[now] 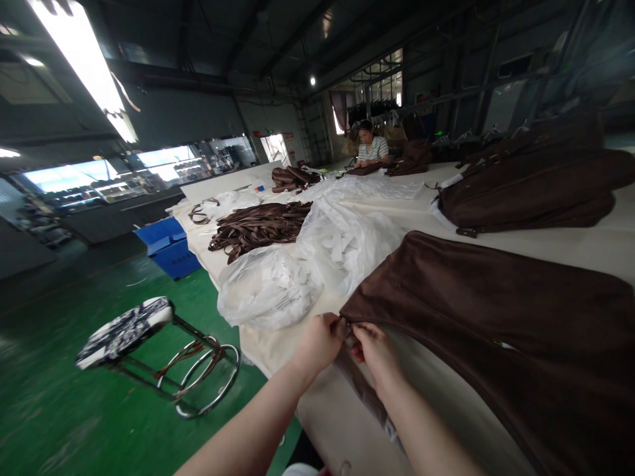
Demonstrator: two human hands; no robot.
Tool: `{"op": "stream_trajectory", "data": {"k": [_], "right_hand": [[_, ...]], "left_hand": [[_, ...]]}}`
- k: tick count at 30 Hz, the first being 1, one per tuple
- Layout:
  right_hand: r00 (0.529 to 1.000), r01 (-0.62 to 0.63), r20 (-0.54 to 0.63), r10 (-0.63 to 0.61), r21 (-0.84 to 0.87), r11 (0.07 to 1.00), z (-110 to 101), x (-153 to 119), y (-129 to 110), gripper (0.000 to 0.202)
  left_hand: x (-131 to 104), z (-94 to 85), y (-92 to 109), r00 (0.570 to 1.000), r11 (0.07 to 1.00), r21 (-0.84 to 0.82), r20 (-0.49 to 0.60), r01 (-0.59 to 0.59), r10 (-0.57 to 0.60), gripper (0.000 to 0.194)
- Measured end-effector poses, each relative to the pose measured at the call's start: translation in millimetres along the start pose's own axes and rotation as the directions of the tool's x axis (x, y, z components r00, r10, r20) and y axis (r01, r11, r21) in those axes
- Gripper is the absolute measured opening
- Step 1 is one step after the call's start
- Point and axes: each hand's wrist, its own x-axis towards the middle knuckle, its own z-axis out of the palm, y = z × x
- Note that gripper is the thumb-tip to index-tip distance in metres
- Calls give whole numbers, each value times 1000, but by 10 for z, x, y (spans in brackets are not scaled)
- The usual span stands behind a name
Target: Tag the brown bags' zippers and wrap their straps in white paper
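A large dark-brown leather-look bag (476, 284) lies flat across the right of the table, its narrow corner pointing at my hands. At that corner my left hand (321, 340) is closed, its thumb and fingers pinching the tip. Just right of it, my right hand (374, 350) is closed too, the fingertips around a small end where a strap meets the bag. Between my forearms a brown strap (364, 390), seemingly wrapped in thin clear plastic, runs down towards me. The exact fastening between my fingertips is too small to make out.
Clear plastic bags (278, 284) with white tags and a heap of brown straps (262, 225) cover the table's left side. More brown bags (530, 188) lie far right. A person (372, 149) sits beyond. A stool (126, 330) and blue box (169, 248) stand left.
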Motion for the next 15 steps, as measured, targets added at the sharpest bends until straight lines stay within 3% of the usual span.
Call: {"op": "stream_trajectory", "data": {"k": [10, 15], "right_hand": [[999, 27, -25, -31, -168, 985, 17, -26, -7, 21], [998, 21, 68, -10, -164, 986, 12, -14, 21, 20]], "left_hand": [[71, 106, -206, 995, 944, -322, 92, 77, -50, 22], [32, 98, -214, 1000, 952, -305, 4, 6, -5, 16]]}}
